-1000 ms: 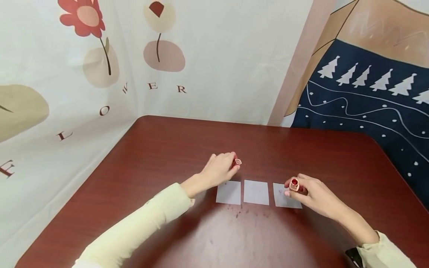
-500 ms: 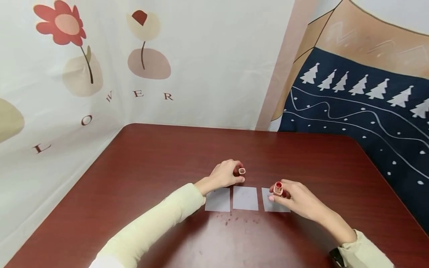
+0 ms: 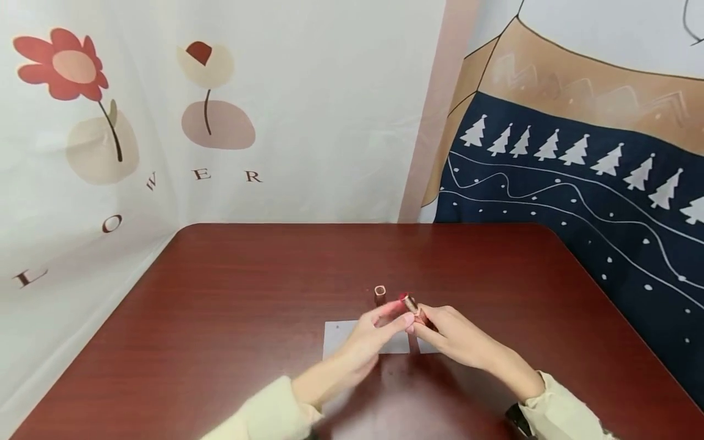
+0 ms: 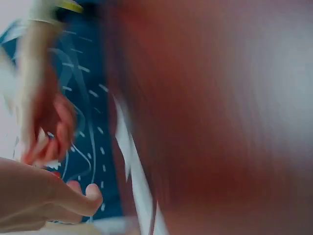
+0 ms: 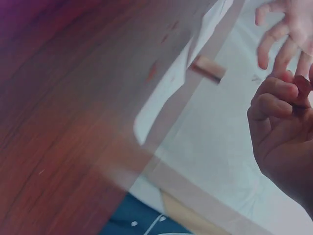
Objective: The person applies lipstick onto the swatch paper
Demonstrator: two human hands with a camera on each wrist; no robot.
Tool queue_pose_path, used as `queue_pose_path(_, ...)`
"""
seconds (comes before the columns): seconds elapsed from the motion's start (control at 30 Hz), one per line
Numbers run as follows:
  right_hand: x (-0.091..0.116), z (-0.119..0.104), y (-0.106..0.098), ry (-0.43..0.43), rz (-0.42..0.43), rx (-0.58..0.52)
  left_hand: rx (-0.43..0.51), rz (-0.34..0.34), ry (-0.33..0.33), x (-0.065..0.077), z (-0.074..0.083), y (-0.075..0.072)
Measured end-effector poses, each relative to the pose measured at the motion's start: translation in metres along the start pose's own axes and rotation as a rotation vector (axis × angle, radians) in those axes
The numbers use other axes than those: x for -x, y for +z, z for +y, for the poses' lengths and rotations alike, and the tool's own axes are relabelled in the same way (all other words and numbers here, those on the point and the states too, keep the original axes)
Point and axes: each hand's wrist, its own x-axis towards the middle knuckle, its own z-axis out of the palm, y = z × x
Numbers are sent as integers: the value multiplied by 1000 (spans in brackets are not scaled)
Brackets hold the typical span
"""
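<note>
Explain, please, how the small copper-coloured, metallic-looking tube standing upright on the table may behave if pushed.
The upright tube might tip, being narrow. Its squarish rim suggests little rolling. Its hollow top suggests light weight.

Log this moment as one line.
right hand: holds lipstick | left hand: fingers spread, beside lipstick, contact unclear | cap: upright on table | paper sheets: partly hidden

Tabletop [image 3: 247, 305]: reddish-brown with darker wood-grain streaks. On the tabletop: rose-gold cap [image 3: 380, 296], white paper sheets [image 3: 335, 335]. Above the tabletop: rose-gold tube [image 3: 410, 304], red at one end; pale-yellow sleeves [image 3: 272, 409]. Behind the tabletop: white cloth [image 3: 330, 91], red-and-beige floral print; beyond its right side: navy cloth [image 3: 583, 186], white trees, dots, wavy lines.
</note>
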Motion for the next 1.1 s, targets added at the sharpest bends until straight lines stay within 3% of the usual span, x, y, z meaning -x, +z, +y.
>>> queue_pose_path(0.07, -1, -7, 1, 0, -21, -2, 190, 58, -61, 6, -2, 10)
queue_pose_path(0.1, -2, -10, 1, 3, -29, -8, 239, 85, -71, 8, -3, 14)
queue_pose_path(0.3, 4, -23, 5, 19, 26, -77, 353, 227, -7, 17, -5, 28)
queue_pose_path(0.43, 12, -28, 12, 64, 42, -154, 365, 290, 35, 22, -8, 30)
queue_pose_path(0.6, 24, -38, 24, 164, 81, -350, 346, 332, 65, 33, -10, 32)
queue_pose_path(0.8, 28, -43, 37, 32, 103, -623, 305, 389, 184, 42, -10, 37)
queue_pose_path(0.9, 27, -45, 37, -10, 71, -686, 296, 403, 237, 44, -9, 39)
queue_pose_path(1.1, 25, -49, 36, 5, -53, -886, 326, 431, 240, 47, -9, 41)
